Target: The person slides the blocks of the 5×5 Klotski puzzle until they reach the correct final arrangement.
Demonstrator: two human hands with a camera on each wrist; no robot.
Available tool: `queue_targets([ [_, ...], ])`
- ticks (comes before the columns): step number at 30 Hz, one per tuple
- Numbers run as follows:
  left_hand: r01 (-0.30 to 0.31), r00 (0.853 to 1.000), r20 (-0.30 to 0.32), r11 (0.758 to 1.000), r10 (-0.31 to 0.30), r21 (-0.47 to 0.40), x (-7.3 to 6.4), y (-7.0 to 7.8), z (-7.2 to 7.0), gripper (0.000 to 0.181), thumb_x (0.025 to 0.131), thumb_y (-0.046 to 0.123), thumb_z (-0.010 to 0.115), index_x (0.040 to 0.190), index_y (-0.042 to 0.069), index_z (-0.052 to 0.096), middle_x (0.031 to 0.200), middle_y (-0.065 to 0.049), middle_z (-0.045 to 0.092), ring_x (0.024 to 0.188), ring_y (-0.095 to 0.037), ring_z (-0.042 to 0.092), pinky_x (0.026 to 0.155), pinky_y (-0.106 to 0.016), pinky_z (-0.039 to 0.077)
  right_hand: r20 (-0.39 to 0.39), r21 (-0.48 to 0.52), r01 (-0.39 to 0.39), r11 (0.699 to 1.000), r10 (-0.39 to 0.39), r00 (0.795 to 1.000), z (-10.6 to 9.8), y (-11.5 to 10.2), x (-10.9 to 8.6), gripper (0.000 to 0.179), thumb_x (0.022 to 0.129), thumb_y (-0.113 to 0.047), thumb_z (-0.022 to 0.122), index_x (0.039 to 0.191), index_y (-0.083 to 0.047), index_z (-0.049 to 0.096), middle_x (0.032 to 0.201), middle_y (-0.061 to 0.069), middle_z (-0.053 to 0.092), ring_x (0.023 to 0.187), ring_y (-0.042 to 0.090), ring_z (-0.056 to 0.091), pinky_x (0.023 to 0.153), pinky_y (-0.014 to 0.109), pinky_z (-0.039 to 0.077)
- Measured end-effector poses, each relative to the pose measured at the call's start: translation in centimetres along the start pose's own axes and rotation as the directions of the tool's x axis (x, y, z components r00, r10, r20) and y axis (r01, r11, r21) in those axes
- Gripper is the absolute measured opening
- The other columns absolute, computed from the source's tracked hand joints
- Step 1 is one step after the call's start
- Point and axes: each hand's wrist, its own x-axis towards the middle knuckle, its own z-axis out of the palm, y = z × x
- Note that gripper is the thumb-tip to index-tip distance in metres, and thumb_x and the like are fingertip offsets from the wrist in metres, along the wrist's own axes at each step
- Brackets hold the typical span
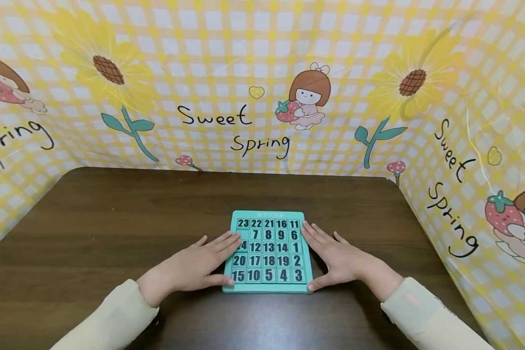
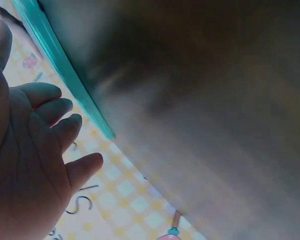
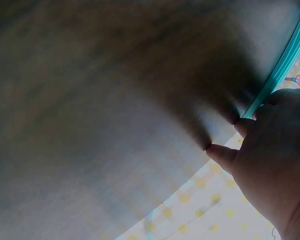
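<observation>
A turquoise number sliding puzzle point(image 1: 269, 288) lies flat on the table, its square tiles carrying black numbers. In its second row, the leftmost place shows no numbered tile. My left hand point(image 1: 201, 262) rests at the puzzle's left side, fingers straight, fingertips over the edge and partly covering a tile whose 4 shows. The left thumb touches near the lower left corner. At the right side, my right hand point(image 1: 334, 257) has its straight fingers on the edge and its thumb by the lower right corner. Both wrist views show the puzzle's turquoise side edge point(image 2: 65, 70) beside the hands.
The dark brown wooden table point(image 1: 127, 218) spreads around the puzzle. A yellow checked cloth point(image 1: 218, 58) with printed sunflowers and lettering stands behind the table and along both sides. Light sleeves point(image 1: 113, 316) cover both forearms.
</observation>
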Motion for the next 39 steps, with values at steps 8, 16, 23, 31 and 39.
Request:
queue_targets([
  [8, 0.024, 1.0, 0.005, 1.0, -0.024, -0.008, 2.2, -1.8, -0.7, 0.088, 0.095, 0.063, 0.049, 0.16, 0.012, 0.02, 0.169, -0.003, 0.012, 0.157, -0.025, 0.009, 0.117, -0.068, 0.017, -0.005, -0.001, 0.008, 1.0, -0.008, 1.0, 0.0, 0.0, 0.0, 0.13, 0.071, -0.08, 0.067, 0.161, -0.012, 0.003, 0.169, 0.004, -0.005, 0.156, 0.03, 0.002, 0.114, 0.073, 0.015],
  [16, 0.044, 0.999, 0.03, 0.999, -0.044, -0.01, 3.9, -2.0, -1.1, 0.088, 0.095, 0.061, 0.051, 0.16, 0.012, 0.018, 0.169, -0.003, 0.011, 0.156, -0.024, 0.011, 0.118, -0.067, 0.016, 0.004, 0.002, 0.002, 1.0, -0.002, 1.0, 0.1, -0.1, 0.1, 0.129, 0.071, -0.08, 0.067, 0.161, -0.013, 0.002, 0.169, 0.003, -0.006, 0.157, 0.029, 0.001, 0.114, 0.073, 0.015],
  [23, 0.064, 0.997, 0.047, 0.998, -0.063, -0.028, 4.0, -1.8, -1.1, 0.089, 0.095, 0.061, 0.051, 0.16, 0.012, 0.018, 0.169, -0.003, 0.01, 0.156, -0.023, 0.01, 0.119, -0.066, 0.016, 0.0, -0.001, -0.003, 1.0, 0.003, 1.0, 0.0, -0.1, 0.0, 0.131, 0.07, -0.08, 0.067, 0.161, -0.012, 0.003, 0.169, 0.003, -0.006, 0.157, 0.029, 0.001, 0.115, 0.072, 0.015],
  [31, 0.07, 0.996, 0.05, 0.997, -0.068, -0.044, 3.4, -1.3, -1.0, 0.088, 0.095, 0.062, 0.051, 0.16, 0.013, 0.018, 0.169, -0.003, 0.011, 0.156, -0.025, 0.009, 0.118, -0.067, 0.016, 0.001, -0.003, -0.003, 1.0, 0.003, 1.0, 0.0, 0.0, 0.0, 0.131, 0.07, -0.081, 0.066, 0.161, -0.013, 0.002, 0.169, 0.002, -0.007, 0.157, 0.028, 0.0, 0.115, 0.072, 0.015],
  [39, 0.063, 0.997, 0.058, 0.997, -0.06, -0.054, 2.6, -0.8, -0.9, 0.086, 0.095, 0.062, 0.05, 0.16, 0.014, 0.019, 0.168, -0.003, 0.012, 0.156, -0.026, 0.009, 0.116, -0.069, 0.017, -0.004, -0.011, -0.006, 1.0, 0.006, 1.0, 0.1, 0.1, 0.0, 0.131, 0.069, -0.082, 0.065, 0.161, -0.014, 0.003, 0.169, 0.002, -0.007, 0.157, 0.027, 0.0, 0.115, 0.072, 0.015],
])
